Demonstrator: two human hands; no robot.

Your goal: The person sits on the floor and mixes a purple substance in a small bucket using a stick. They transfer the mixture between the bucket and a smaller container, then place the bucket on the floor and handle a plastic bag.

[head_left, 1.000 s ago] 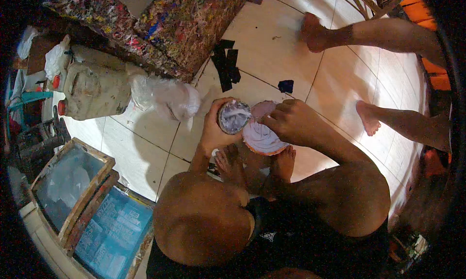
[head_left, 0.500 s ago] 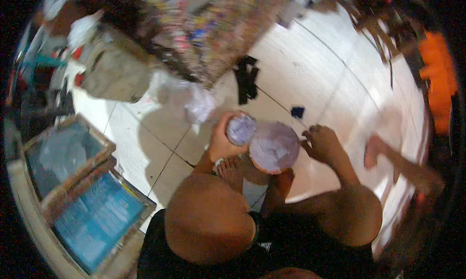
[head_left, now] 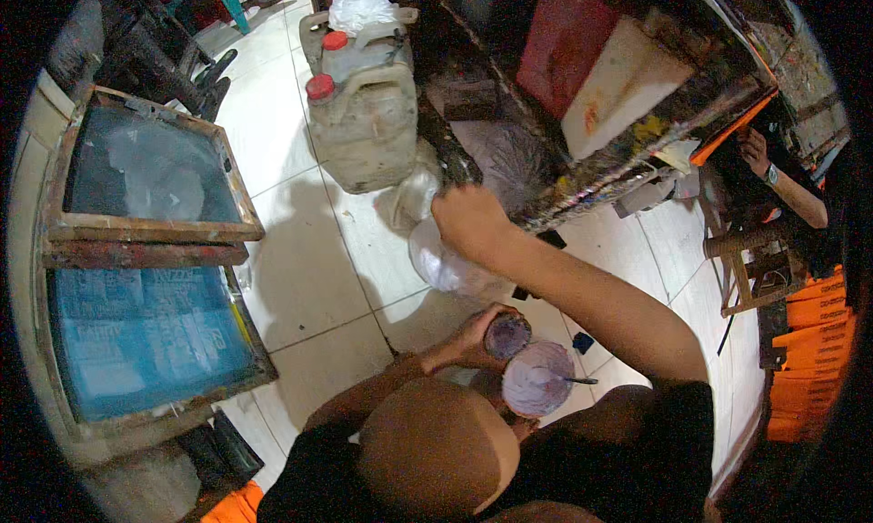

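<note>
My left hand (head_left: 477, 336) is wrapped round a small round cup (head_left: 507, 337) that has purple stuff inside. Right beside it, close to my knees, stands a larger round tub (head_left: 532, 384) of pale lilac paste, with a thin dark-handled stirrer (head_left: 582, 380) leaning over its rim. Stretched forward across the view, my right arm ends in a closed right hand (head_left: 471, 221) above a whitish, shiny plastic bag or container (head_left: 441, 264). What those fingers hold, if anything, is hidden.
Dirty plastic jugs (head_left: 364, 127) with red caps stand ahead. A paint-stained table (head_left: 627, 150) fills the far right. Two wood-framed screens (head_left: 155, 341) lie at left. Another person's hand (head_left: 755, 155) shows at right, near a wooden stool (head_left: 755, 273) and orange cloth (head_left: 809, 359).
My right hand has left the stirrer by the tub and reached forward to the whitish plastic. The left hand still holds the cup. The view has turned and become sharper.
</note>
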